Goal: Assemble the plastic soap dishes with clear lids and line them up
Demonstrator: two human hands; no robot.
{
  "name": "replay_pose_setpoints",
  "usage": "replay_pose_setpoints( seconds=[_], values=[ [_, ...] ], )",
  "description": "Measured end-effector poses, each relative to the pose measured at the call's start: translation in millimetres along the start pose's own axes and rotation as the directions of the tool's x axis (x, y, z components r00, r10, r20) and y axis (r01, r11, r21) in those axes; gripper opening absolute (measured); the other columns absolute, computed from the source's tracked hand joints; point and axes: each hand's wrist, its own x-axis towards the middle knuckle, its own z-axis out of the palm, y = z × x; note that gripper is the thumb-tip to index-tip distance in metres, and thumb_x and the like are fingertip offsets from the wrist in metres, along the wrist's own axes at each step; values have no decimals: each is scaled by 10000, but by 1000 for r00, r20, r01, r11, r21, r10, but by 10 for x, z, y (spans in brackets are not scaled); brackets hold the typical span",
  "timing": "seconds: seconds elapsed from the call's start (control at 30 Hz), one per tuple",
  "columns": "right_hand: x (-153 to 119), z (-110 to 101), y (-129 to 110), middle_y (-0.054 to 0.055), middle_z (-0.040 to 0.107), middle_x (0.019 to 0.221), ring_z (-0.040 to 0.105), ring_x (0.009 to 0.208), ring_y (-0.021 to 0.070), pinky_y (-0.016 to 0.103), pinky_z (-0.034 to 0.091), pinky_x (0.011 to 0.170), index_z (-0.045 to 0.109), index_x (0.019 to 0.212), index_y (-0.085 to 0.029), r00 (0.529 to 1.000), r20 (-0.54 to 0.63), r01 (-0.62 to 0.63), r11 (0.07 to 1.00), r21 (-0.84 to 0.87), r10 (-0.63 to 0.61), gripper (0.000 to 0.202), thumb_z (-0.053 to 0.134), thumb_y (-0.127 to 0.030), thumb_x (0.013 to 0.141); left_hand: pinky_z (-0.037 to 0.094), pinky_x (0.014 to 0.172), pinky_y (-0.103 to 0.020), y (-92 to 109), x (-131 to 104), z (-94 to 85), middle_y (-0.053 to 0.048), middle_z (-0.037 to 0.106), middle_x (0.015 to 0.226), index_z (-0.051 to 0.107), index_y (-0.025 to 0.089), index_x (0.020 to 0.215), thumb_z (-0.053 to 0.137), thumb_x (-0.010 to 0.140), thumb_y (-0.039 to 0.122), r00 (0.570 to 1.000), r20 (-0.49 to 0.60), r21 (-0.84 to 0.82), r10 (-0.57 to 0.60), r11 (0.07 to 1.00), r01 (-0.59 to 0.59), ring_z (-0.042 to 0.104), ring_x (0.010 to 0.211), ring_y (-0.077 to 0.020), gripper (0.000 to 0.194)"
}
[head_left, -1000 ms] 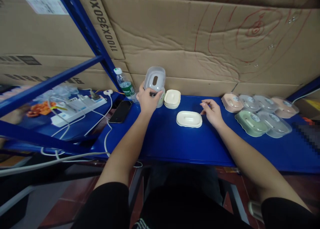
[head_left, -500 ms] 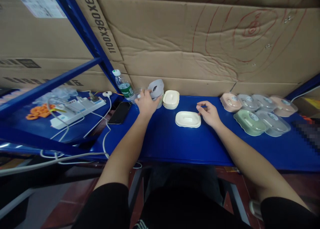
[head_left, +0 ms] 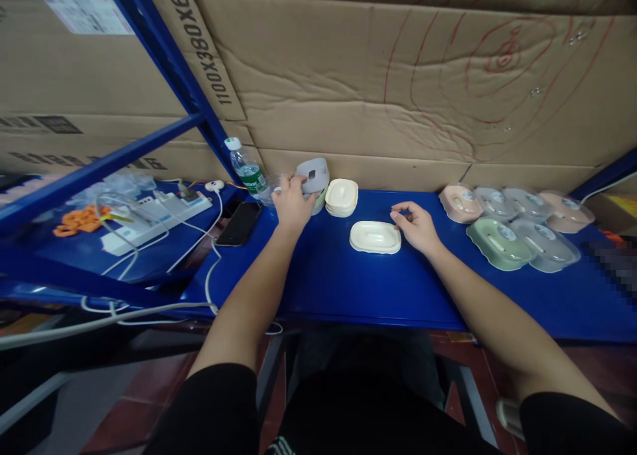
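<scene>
My left hand [head_left: 293,206] reaches to the back left, its fingers and thumb closed on the edge of a grey soap-dish tray [head_left: 318,170] with a dark slot. That tray is tilted over a pale green piece [head_left: 319,203], mostly hidden. Behind the hand lie clear plastic lids [head_left: 273,184], partly covered by it. To the right stands a short stack of cream trays [head_left: 342,197]. A cream oval soap-dish base [head_left: 375,237] lies flat in front of me. My right hand [head_left: 417,227] hovers at its right end, fingers loosely curled and apart, holding nothing.
Several lidded soap boxes [head_left: 499,243] in pink, grey and green stand at the right. A water bottle [head_left: 247,170] and a black phone [head_left: 239,224] are at the left, near a power strip [head_left: 156,219] with cables. Cardboard [head_left: 318,70] backs the blue table [head_left: 368,296].
The grey tray has shifted slightly in my left hand, its slot turning a little. My right hand and the cream base stay where they were.
</scene>
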Motion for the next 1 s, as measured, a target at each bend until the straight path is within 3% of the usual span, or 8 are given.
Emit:
replay_pose_setpoints(
  seconds=[0.13,0.37,0.67,0.8,1.0],
  values=[
    [-1,4,-7,48,799,961,717,659,202,365,550,642,717,1046,-252,1000,0,6,1000,-2,-6,402,720,-622,889,408,1216,-541,-16,15,27,-172,557,1519,671,232,1284,731,881,227,998,-17,-69,55,996,-56,522,1467,-360,407],
    [-2,7,-15,59,800,989,717,656,200,368,553,646,716,1028,-250,1000,10,2,1000,-10,-2,424,729,-645,875,517,1155,-435,-102,59,126,-151,534,1469,689,214,1217,708,880,180,991,-25,-218,133,967,-135,625,1322,-311,339],
    [-8,12,-30,64,800,1005,713,655,207,382,555,645,716,1012,-256,1000,23,8,1000,-17,-8,443,734,-674,864,521,1156,-471,-77,58,31,-151,551,1491,717,204,1229,580,908,94,959,32,-103,283,955,-278,629,1319,-321,366],
    [-11,7,-44,54,790,939,703,645,208,385,553,652,720,1010,-258,1000,25,20,999,-28,-19,433,734,-665,865,520,1153,-479,-70,45,35,-151,573,1481,717,207,1225,604,893,123,961,40,-76,275,959,-272,629,1326,-331,361],
    [-16,-2,-49,50,777,891,694,679,220,388,556,654,727,1010,-263,999,25,31,998,-60,-30,360,735,-597,876,514,1161,-431,-124,66,59,-127,624,1410,695,222,1181,667,871,204,975,-42,-135,216,966,-220,611,1352,-303,312]
  ],
)
